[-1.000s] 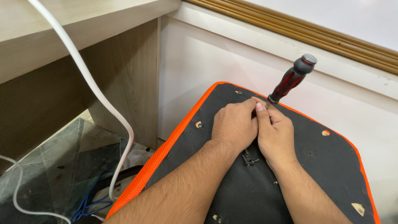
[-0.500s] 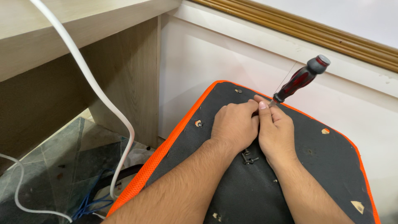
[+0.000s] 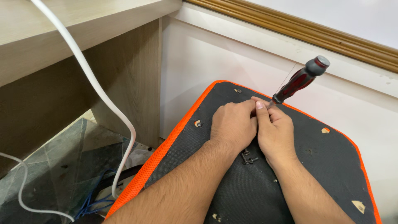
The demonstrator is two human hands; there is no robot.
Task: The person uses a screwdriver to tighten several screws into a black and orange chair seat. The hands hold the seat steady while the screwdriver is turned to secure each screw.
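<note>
Red-black screwdriver [image 3: 299,81], one, seemingly clenched by two hands, left hand [image 3: 233,124] and right hand [image 3: 274,132].

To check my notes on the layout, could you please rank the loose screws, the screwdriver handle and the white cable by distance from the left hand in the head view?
From the left hand:
1. Loose screws, just below it on the black pad.
2. Screwdriver handle, up and to the right.
3. White cable, far off to the left by the desk.

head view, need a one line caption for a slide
Both hands, left and right, hold a screwdriver against the dark underside of an orange-edged seat.
</note>
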